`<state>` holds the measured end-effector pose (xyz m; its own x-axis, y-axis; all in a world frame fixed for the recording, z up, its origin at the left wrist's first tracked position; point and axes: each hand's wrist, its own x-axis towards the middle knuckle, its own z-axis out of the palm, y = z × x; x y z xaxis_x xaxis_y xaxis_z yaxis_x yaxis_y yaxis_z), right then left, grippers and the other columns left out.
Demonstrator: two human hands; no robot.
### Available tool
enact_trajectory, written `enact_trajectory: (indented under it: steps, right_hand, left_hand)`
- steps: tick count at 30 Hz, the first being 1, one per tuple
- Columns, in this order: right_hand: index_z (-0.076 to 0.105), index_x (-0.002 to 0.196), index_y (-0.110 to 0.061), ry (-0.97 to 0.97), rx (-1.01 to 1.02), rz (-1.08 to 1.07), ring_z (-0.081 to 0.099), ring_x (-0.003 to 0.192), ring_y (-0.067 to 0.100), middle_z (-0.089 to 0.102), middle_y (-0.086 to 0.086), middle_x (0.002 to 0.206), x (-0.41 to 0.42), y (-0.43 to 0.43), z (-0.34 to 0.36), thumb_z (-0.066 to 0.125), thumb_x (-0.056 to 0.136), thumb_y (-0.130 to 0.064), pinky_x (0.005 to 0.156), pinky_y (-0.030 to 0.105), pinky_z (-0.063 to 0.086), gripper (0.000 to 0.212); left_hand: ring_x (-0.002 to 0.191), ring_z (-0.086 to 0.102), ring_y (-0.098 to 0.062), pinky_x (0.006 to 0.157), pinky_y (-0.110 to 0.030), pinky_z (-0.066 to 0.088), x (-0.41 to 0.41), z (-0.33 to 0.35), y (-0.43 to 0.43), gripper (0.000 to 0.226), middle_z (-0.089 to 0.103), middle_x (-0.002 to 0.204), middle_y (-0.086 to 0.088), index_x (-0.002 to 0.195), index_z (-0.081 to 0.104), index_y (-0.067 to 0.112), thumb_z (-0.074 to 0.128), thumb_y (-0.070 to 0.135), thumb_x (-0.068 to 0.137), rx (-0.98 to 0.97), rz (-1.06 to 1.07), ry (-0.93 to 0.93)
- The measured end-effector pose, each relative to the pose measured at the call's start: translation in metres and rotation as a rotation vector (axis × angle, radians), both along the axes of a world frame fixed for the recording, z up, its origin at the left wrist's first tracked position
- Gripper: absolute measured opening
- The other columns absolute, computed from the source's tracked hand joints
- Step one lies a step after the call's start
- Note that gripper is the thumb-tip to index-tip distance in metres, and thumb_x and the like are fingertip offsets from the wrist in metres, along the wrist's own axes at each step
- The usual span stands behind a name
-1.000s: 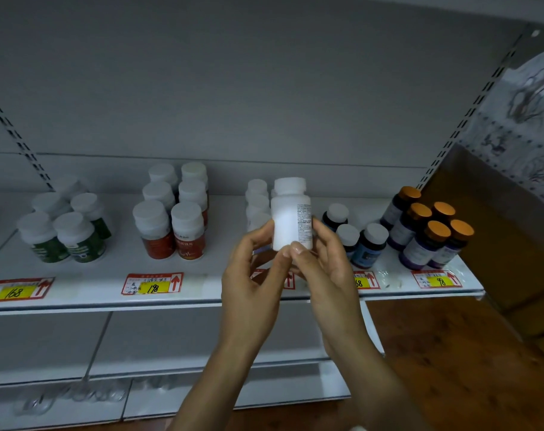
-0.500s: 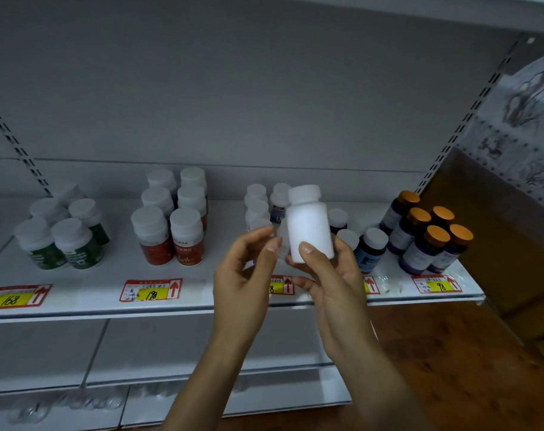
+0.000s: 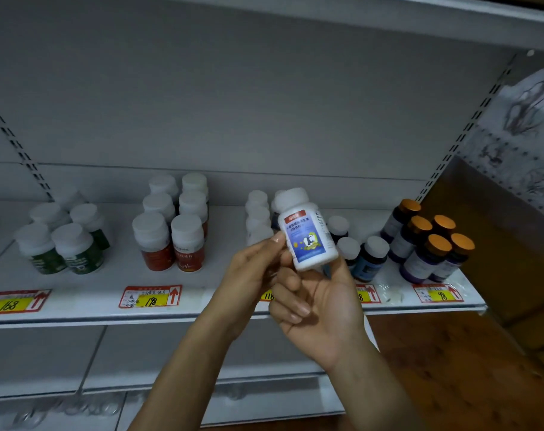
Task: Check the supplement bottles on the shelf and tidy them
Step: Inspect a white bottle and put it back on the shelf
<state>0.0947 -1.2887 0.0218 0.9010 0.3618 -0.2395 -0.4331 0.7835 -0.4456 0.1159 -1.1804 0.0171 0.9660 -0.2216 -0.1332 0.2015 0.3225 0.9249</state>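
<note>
At centre frame, the right hand (image 3: 319, 309) grips a tilted white bottle (image 3: 308, 233); left hand (image 3: 252, 275) fingertips pinch its side above the shelf (image 3: 109, 293).

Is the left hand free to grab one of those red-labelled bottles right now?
Probably not yet: the left hand pinches the white bottle, which the right hand also holds. If it let go, the red-labelled bottles stand near the shelf front, nothing before them.
</note>
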Motion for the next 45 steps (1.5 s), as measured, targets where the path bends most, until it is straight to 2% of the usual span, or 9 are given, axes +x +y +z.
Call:
enact_trajectory:
  steps: [3, 8, 12, 18, 21, 24, 27, 42, 45]
  right_hand:
    - [0.065, 0.064, -0.004, -0.006, -0.151, 0.032, 0.035, 0.029, 0.015, 0.049, 0.008, 0.049, 0.002, 0.001, -0.003, 0.031, 0.091, -0.049, 0.036, 0.017, 0.023, 0.062]
    - [0.066, 0.064, -0.019, -0.163, -0.949, -0.245, 0.051, 0.047, 0.014, 0.063, 0.003, 0.058, 0.012, -0.004, -0.011, 0.043, 0.099, -0.024, 0.047, 0.024, 0.036, 0.042]
    - [0.062, 0.097, -0.027, -0.486, -1.018, -0.47, 0.066, 0.076, 0.004, 0.07, -0.009, 0.085, 0.029, -0.017, 0.007, 0.059, 0.091, -0.038, 0.058, 0.016, 0.049, 0.012]
    - [0.063, 0.111, -0.026, -0.852, -1.238, -0.328, 0.065, 0.1, 0.006, 0.069, -0.01, 0.106, 0.059, -0.035, 0.03, 0.07, 0.084, -0.022, 0.083, 0.024, 0.054, 0.028]
    - [0.064, 0.101, -0.02, -0.814, -1.293, -0.532, 0.064, 0.087, -0.003, 0.067, -0.013, 0.096, 0.078, -0.037, 0.027, 0.074, 0.082, -0.014, 0.075, 0.013, 0.05, 0.022]
    - [0.059, 0.098, -0.019, -0.645, -1.327, -0.613, 0.06, 0.077, -0.007, 0.062, -0.017, 0.091, 0.105, -0.041, 0.023, 0.075, 0.082, -0.017, 0.072, 0.01, 0.048, 0.023]
    - [0.057, 0.1, -0.018, -0.534, -1.422, -0.519, 0.062, 0.087, 0.005, 0.062, -0.012, 0.094, 0.127, -0.048, 0.009, 0.076, 0.081, -0.022, 0.081, 0.023, 0.052, 0.027]
    - [0.047, 0.084, -0.011, -0.546, -1.783, -0.048, 0.049, 0.07, 0.013, 0.051, -0.001, 0.077, 0.165, -0.032, -0.052, 0.07, 0.085, -0.032, 0.053, 0.026, 0.031, 0.031]
    - [0.053, 0.094, -0.012, -0.518, -1.777, -0.065, 0.05, 0.076, 0.013, 0.053, -0.002, 0.084, 0.169, -0.032, -0.044, 0.063, 0.088, -0.041, 0.066, 0.028, 0.038, 0.032]
  left_hand:
    - [0.033, 0.049, -0.016, 0.037, -0.019, 0.042, 0.0, -0.002, 0.0, 0.036, 0.05, 0.044, -0.004, 0.069, 0.066, 0.013, 0.057, 0.046, 0.081, -0.097, -0.044, 0.037]
    - [0.068, 0.069, -0.016, 0.062, -0.026, 0.055, 0.009, -0.008, 0.008, 0.032, 0.073, 0.079, -0.008, 0.094, 0.069, 0.005, 0.072, 0.032, 0.08, -0.195, 0.144, -0.153]
    - [0.087, 0.071, -0.009, 0.073, -0.021, 0.055, 0.012, -0.003, 0.014, 0.024, 0.076, 0.091, 0.005, 0.097, 0.068, 0.019, 0.071, 0.022, 0.074, 0.072, 0.243, -0.339]
    - [0.104, 0.065, -0.003, 0.08, -0.015, 0.052, 0.025, -0.001, 0.015, 0.036, 0.069, 0.111, 0.006, 0.116, 0.061, 0.02, 0.07, 0.017, 0.081, 0.24, 0.214, -0.463]
    - [0.1, 0.06, 0.003, 0.081, -0.008, 0.044, 0.04, -0.018, 0.014, 0.046, 0.067, 0.115, 0.008, 0.129, 0.055, 0.026, 0.07, 0.028, 0.085, 0.65, 0.262, -0.587]
    - [0.099, 0.065, -0.03, 0.076, -0.027, 0.049, 0.046, -0.048, 0.012, 0.045, 0.068, 0.112, -0.014, 0.121, 0.062, 0.004, 0.068, 0.025, 0.082, 1.097, 0.307, -0.776]
    - [0.103, 0.067, -0.032, 0.074, -0.037, 0.058, 0.047, -0.072, 0.012, 0.044, 0.068, 0.116, -0.014, 0.113, 0.068, 0.005, 0.078, 0.016, 0.072, 1.302, 0.278, -0.843]
    - [0.11, 0.064, -0.032, 0.075, -0.041, 0.058, 0.045, -0.072, 0.01, 0.058, 0.066, 0.12, -0.013, 0.117, 0.066, 0.006, 0.081, -0.002, 0.062, 1.254, 0.264, -0.795]
    - [0.101, 0.067, -0.032, 0.067, -0.044, 0.06, 0.045, -0.069, 0.011, 0.053, 0.069, 0.113, -0.013, 0.11, 0.068, 0.007, 0.081, -0.004, 0.06, 1.234, 0.277, -0.803]
